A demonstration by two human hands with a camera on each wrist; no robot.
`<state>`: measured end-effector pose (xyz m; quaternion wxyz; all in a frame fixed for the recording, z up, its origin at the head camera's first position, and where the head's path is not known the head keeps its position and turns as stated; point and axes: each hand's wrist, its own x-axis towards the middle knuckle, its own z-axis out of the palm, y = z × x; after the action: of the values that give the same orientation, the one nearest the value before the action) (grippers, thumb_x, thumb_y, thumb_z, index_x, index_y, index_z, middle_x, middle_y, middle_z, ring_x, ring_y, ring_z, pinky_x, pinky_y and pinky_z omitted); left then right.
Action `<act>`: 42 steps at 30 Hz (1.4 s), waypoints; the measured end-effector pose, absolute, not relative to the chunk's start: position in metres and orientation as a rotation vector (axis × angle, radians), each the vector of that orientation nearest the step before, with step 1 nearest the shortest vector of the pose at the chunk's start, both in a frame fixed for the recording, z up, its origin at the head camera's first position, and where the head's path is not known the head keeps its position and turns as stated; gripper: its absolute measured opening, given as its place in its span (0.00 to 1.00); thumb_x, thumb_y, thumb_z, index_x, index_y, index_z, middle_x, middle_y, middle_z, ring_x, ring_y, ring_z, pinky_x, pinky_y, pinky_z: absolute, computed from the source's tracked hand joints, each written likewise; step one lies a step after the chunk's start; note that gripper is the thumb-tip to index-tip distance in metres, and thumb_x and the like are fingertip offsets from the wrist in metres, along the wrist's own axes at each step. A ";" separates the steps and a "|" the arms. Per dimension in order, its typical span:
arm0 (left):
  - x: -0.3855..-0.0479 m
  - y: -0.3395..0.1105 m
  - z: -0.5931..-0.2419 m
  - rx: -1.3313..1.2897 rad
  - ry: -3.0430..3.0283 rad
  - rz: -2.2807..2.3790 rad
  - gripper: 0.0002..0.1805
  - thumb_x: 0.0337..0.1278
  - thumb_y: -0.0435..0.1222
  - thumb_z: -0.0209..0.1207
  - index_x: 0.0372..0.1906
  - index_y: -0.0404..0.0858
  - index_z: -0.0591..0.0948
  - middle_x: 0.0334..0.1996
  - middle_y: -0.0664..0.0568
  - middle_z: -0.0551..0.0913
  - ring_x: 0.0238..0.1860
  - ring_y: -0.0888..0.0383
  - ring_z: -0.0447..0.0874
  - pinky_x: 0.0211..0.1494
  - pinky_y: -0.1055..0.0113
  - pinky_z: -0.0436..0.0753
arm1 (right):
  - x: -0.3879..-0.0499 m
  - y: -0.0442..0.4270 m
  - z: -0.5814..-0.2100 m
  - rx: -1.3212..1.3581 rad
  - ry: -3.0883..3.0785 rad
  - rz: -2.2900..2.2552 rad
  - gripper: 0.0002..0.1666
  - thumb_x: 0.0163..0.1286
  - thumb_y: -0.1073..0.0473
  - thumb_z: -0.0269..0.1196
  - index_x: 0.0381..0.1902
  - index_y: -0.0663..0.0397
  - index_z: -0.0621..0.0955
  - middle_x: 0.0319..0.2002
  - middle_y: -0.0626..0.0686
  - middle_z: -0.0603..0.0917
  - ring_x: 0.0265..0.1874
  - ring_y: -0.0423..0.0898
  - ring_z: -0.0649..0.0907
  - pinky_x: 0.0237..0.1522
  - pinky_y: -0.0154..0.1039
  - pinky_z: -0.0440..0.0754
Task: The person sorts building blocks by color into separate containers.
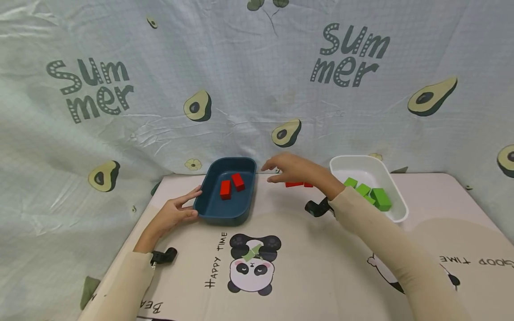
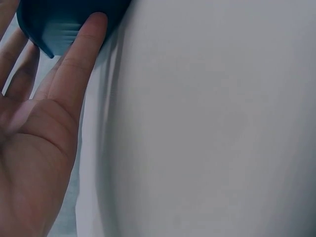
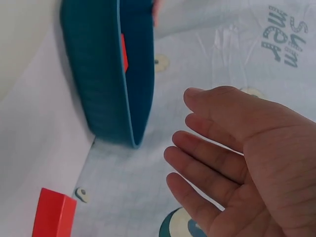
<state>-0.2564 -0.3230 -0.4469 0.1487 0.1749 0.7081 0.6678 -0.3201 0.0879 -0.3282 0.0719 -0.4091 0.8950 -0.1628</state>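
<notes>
Two red blocks (image 1: 225, 190) lie inside a dark blue bin (image 1: 225, 221). At the bin's left side is my left hand (image 1: 170, 218), fingers spread, touching its wall; the left wrist view shows the thumb against the blue bin (image 2: 54, 32). My right hand (image 1: 293, 169) hovers right of the bin with nothing held, its fingers relaxed and apart in the right wrist view. Beneath and behind it, more red blocks (image 1: 294, 184) show on the table, partly hidden by the hand. One red block (image 3: 52, 215) appears at the lower left of the right wrist view.
A white bin (image 1: 397, 196) with several green blocks (image 1: 380, 199) stands at the right, partly covered by my right forearm. The table (image 1: 321, 276) has a printed panda cover. Behind it hangs a printed curtain (image 1: 241, 53).
</notes>
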 end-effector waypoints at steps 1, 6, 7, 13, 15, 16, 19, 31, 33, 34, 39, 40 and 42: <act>-0.257 -0.323 -0.447 0.502 2.039 1.918 0.40 0.62 0.19 0.61 0.77 0.27 0.58 0.82 0.46 0.46 0.62 0.62 0.79 0.58 0.62 0.83 | -0.319 0.090 -0.328 -1.220 2.690 -0.501 0.24 0.72 0.55 0.67 0.63 0.56 0.81 0.60 0.55 0.83 0.59 0.54 0.82 0.61 0.49 0.81; -0.257 -0.324 -0.447 0.496 2.053 1.907 0.40 0.62 0.19 0.61 0.77 0.28 0.58 0.82 0.47 0.46 0.62 0.62 0.79 0.58 0.61 0.83 | -0.316 0.099 -0.328 -1.196 2.700 -0.543 0.24 0.72 0.56 0.66 0.62 0.57 0.82 0.60 0.55 0.83 0.59 0.55 0.81 0.62 0.50 0.80; -0.257 -0.325 -0.447 0.497 2.054 1.906 0.40 0.62 0.19 0.61 0.77 0.28 0.58 0.82 0.47 0.46 0.62 0.63 0.79 0.58 0.61 0.83 | -0.316 0.101 -0.329 -1.198 2.704 -0.549 0.23 0.72 0.56 0.66 0.62 0.57 0.82 0.59 0.55 0.84 0.59 0.55 0.82 0.61 0.50 0.80; -0.258 -0.325 -0.447 0.489 2.033 1.914 0.41 0.62 0.19 0.61 0.78 0.28 0.58 0.82 0.47 0.45 0.63 0.62 0.79 0.59 0.61 0.83 | -0.319 0.111 -0.340 -1.180 2.725 -0.571 0.23 0.71 0.56 0.67 0.61 0.59 0.82 0.60 0.56 0.84 0.59 0.55 0.82 0.62 0.51 0.80; -0.259 -0.324 -0.448 0.489 2.026 1.918 0.41 0.62 0.19 0.61 0.78 0.28 0.58 0.82 0.47 0.45 0.63 0.62 0.78 0.59 0.61 0.83 | -0.319 0.115 -0.342 -1.163 2.734 -0.583 0.23 0.71 0.56 0.67 0.61 0.59 0.83 0.59 0.57 0.84 0.59 0.55 0.82 0.62 0.51 0.81; -0.259 -0.324 -0.448 0.489 2.026 1.918 0.41 0.62 0.19 0.61 0.78 0.28 0.58 0.82 0.47 0.45 0.63 0.62 0.79 0.59 0.61 0.83 | -0.319 0.117 -0.343 -1.162 2.738 -0.588 0.23 0.71 0.56 0.67 0.61 0.59 0.83 0.59 0.57 0.84 0.58 0.55 0.83 0.62 0.51 0.81; -0.259 -0.323 -0.448 0.486 2.037 1.912 0.41 0.62 0.19 0.61 0.78 0.28 0.57 0.82 0.46 0.45 0.62 0.63 0.79 0.59 0.62 0.83 | -0.317 0.122 -0.344 -1.149 2.741 -0.610 0.22 0.71 0.57 0.67 0.60 0.59 0.83 0.58 0.58 0.84 0.58 0.57 0.83 0.62 0.52 0.80; -0.256 -0.326 -0.445 0.482 2.071 1.890 0.41 0.62 0.21 0.62 0.78 0.27 0.57 0.82 0.47 0.47 0.62 0.65 0.78 0.58 0.63 0.83 | -0.316 0.140 -0.349 -1.045 2.769 -0.657 0.23 0.71 0.57 0.66 0.62 0.58 0.82 0.59 0.58 0.83 0.59 0.58 0.81 0.61 0.54 0.81; -0.256 -0.326 -0.445 0.482 2.068 1.885 0.42 0.62 0.21 0.62 0.78 0.27 0.57 0.82 0.47 0.46 0.62 0.65 0.78 0.58 0.63 0.83 | -0.318 0.143 -0.350 -1.028 2.773 -0.668 0.23 0.71 0.58 0.66 0.62 0.59 0.82 0.60 0.59 0.83 0.59 0.59 0.81 0.60 0.54 0.81; -0.256 -0.326 -0.445 0.483 2.066 1.883 0.42 0.62 0.21 0.62 0.78 0.27 0.57 0.82 0.47 0.46 0.62 0.65 0.78 0.58 0.63 0.83 | -0.318 0.145 -0.351 -1.024 2.775 -0.671 0.23 0.71 0.59 0.66 0.62 0.59 0.82 0.60 0.60 0.83 0.59 0.59 0.81 0.60 0.54 0.81; -0.257 -0.324 -0.445 0.482 2.070 1.875 0.41 0.63 0.21 0.62 0.78 0.29 0.57 0.82 0.48 0.46 0.63 0.65 0.77 0.59 0.64 0.83 | -0.319 0.152 -0.354 -1.024 2.786 -0.688 0.22 0.71 0.61 0.66 0.60 0.61 0.82 0.58 0.60 0.84 0.58 0.61 0.81 0.60 0.54 0.81; -0.256 -0.324 -0.445 0.483 2.076 1.872 0.41 0.63 0.21 0.62 0.78 0.29 0.57 0.82 0.48 0.46 0.63 0.65 0.77 0.59 0.64 0.83 | -0.318 0.153 -0.354 -1.018 2.785 -0.693 0.22 0.71 0.61 0.66 0.60 0.61 0.82 0.58 0.60 0.84 0.58 0.62 0.81 0.59 0.54 0.81; -0.256 -0.323 -0.444 0.485 2.087 1.866 0.41 0.63 0.22 0.62 0.78 0.29 0.57 0.82 0.48 0.47 0.63 0.65 0.76 0.59 0.64 0.83 | -0.318 0.155 -0.355 -1.002 2.781 -0.701 0.22 0.71 0.61 0.66 0.60 0.61 0.82 0.58 0.59 0.84 0.58 0.61 0.81 0.59 0.54 0.82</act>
<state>-0.2563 -0.3230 -0.4445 0.1496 0.1688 0.7263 0.6493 -0.3180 0.1550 -0.3551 0.0515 -0.3295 0.9142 -0.2305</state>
